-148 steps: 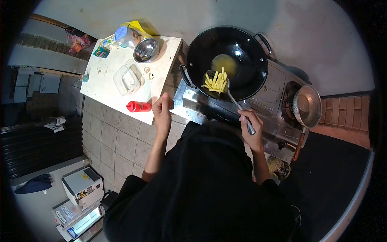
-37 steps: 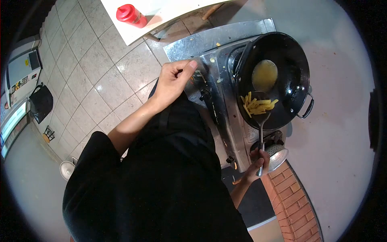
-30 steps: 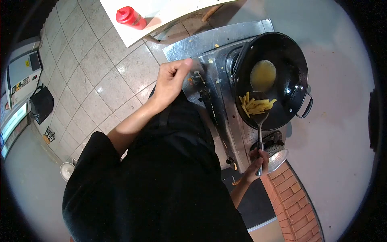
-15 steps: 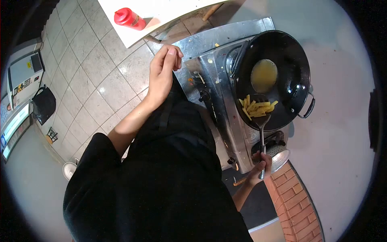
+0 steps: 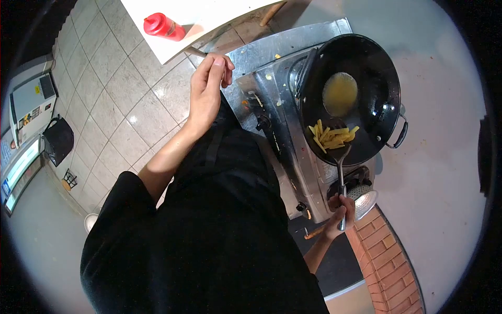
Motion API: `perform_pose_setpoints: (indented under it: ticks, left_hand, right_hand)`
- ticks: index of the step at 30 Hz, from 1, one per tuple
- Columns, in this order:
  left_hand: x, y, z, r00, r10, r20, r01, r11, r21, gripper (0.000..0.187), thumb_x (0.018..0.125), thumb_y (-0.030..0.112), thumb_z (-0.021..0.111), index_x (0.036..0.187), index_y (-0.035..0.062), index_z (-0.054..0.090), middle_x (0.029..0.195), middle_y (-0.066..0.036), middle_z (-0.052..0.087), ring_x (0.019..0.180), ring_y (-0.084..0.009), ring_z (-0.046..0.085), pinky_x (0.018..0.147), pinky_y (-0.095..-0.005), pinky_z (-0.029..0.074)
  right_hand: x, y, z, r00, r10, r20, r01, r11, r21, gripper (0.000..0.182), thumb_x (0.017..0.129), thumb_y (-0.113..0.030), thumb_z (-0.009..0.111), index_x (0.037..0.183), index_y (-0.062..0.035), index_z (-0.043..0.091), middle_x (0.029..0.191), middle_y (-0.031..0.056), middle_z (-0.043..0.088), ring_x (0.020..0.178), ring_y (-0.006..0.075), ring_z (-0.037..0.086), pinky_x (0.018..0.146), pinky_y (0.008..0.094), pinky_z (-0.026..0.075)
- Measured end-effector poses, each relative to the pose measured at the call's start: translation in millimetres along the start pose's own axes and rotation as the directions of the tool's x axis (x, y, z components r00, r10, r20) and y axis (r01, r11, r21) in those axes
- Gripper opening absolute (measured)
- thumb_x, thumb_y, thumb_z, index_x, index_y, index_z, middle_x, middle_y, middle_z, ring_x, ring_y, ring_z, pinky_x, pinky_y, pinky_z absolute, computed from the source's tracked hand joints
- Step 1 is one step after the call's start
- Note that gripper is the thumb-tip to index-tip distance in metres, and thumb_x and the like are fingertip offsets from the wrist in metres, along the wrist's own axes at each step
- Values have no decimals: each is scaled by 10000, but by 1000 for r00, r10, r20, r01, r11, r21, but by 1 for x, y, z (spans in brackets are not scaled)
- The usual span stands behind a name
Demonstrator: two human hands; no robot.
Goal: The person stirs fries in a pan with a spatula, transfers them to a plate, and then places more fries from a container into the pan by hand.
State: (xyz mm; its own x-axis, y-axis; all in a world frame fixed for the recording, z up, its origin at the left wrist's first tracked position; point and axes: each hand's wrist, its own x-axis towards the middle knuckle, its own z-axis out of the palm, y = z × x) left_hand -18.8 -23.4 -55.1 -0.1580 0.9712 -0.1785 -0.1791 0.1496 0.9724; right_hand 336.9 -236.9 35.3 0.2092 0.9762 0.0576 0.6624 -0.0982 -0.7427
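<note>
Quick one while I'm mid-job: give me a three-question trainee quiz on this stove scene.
1. True or false: the right hand grips the ladle handle.
2. What lies on the ladle, over the wok?
A. potato sticks
B. an egg
C. noodles
3. Fill in: the left hand holds ____; the red bottle lies on the white table.

Key: 1 true; 2 A, potato sticks; 3 nothing.

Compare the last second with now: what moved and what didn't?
The left hand lifted off the stove's front edge and opened, now held empty over the floor beside it. The right hand keeps its grip on the skimmer, still holding fries over the wok. The oil and red bottle stayed put.
</note>
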Motion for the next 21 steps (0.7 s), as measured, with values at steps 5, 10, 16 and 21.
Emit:
perform_pose_setpoints:
  ticks: [5,10,16,21]
  left_hand:
    - [1,6,0,1000,17,17,-17,1000,17,314,1078,247,422,911,25,569,719,7,478,671,-78,433,634,-241,371]
    - [3,21,-2,997,77,22,-78,996,40,312,1078,243,418,907,26,563,723,2,489,673,-80,438,639,-242,370]
    - [5,38,5,993,115,39,-117,992,52,308,1077,254,430,906,35,563,701,8,470,666,-81,428,634,-241,361]
    - [1,45,15,981,153,119,-162,984,69,272,1069,229,454,917,33,565,714,15,466,669,-74,415,625,-239,350]
  right_hand:
    - [10,-8,7,1000,12,3,-12,1000,16,300,1027,-192,466,1083,44,642,916,132,643,761,182,633,679,314,529]
    - [18,-14,12,999,35,-13,-34,997,68,292,1023,-166,466,1061,59,649,916,135,640,753,176,637,684,305,529]
    - [25,-35,25,996,46,-72,-43,998,50,272,1008,-155,500,1024,59,666,854,123,650,686,175,632,635,290,510]
    - [26,-39,33,994,55,-99,-39,987,155,232,979,-124,532,1009,48,684,799,110,658,685,163,635,630,285,492]
